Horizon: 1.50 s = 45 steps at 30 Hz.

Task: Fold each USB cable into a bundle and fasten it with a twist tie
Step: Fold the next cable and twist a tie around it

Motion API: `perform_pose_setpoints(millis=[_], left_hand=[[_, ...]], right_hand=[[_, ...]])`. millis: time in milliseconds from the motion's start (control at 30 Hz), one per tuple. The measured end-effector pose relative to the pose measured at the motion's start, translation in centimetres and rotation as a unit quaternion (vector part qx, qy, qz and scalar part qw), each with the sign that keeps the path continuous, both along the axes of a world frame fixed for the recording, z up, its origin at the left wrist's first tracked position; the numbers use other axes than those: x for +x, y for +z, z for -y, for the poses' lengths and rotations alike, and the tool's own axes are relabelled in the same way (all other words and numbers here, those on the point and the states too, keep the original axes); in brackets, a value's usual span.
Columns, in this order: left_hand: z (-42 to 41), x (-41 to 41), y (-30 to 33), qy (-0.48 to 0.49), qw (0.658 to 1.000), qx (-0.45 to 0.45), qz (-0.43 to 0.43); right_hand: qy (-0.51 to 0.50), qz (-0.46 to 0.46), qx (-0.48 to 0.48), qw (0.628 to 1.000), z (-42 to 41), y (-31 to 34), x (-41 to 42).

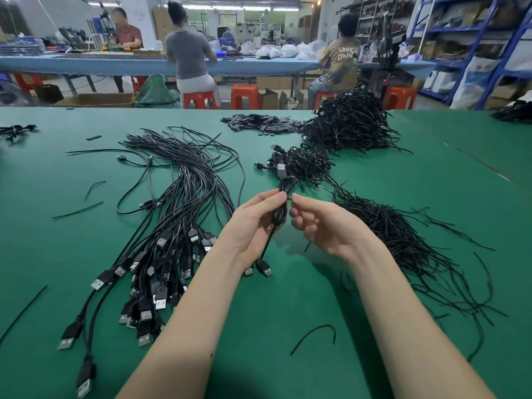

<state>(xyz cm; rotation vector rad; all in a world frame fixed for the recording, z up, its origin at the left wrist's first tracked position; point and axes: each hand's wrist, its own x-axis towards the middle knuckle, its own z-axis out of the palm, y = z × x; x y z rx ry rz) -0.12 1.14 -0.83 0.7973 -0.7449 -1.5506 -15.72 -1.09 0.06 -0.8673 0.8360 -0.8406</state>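
Note:
My left hand [253, 223] grips a folded black USB cable bundle [283, 205] held upright above the green table [288, 298]; its USB plug [264, 267] hangs below my wrist. My right hand [319, 223] pinches at the top of the bundle, where a thin black twist tie seems to sit, though the tie itself is hard to make out. A large sheaf of loose USB cables [178, 203] lies to the left, plugs toward me. A pile of black twist ties [403, 243] spreads out on the right.
Tied bundles [302, 162] lie just beyond my hands, with a bigger heap [351, 125] behind them and flat black pieces [259, 123] at the far edge. Stray ties [313, 336] dot the table. People sit at a blue bench beyond.

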Motion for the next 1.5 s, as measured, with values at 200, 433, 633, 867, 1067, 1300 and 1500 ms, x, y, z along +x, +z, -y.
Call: perform_pose_setpoints(millis=[200,433,633,867,1067,1300,1500], left_hand=[[0.2,0.7,0.0,0.012,0.996,0.069,-0.061],[0.2,0.7,-0.3,0.009,0.999,0.043,-0.015],[-0.1,0.9,-0.3,-0.012,1.0,0.004,0.028],[0.0,1.2,-0.2,-0.004,0.999,0.051,0.015],[0.0,1.4,-0.4,-0.016,0.998,0.063,0.014],[0.3,-0.4,-0.8,0.076,0.995,-0.057,0.013],[0.2,-0.7,-1.1,0.128,0.982,-0.109,0.085]], right_hand=[[-0.144,-0.299,-0.507,0.796,0.3,-0.9,-0.3],[-0.133,-0.309,-0.427,0.839,0.4,-0.7,-0.2],[0.056,-0.114,-0.163,0.978,-0.3,0.3,-0.7],[-0.038,-0.324,-0.459,0.827,0.0,0.0,-0.6],[-0.077,-0.348,-0.527,0.771,0.0,-0.4,-0.2],[-0.093,0.044,-0.076,0.992,-0.2,-0.6,2.0],[-0.001,0.222,0.171,0.96,-0.1,-0.7,1.7]])
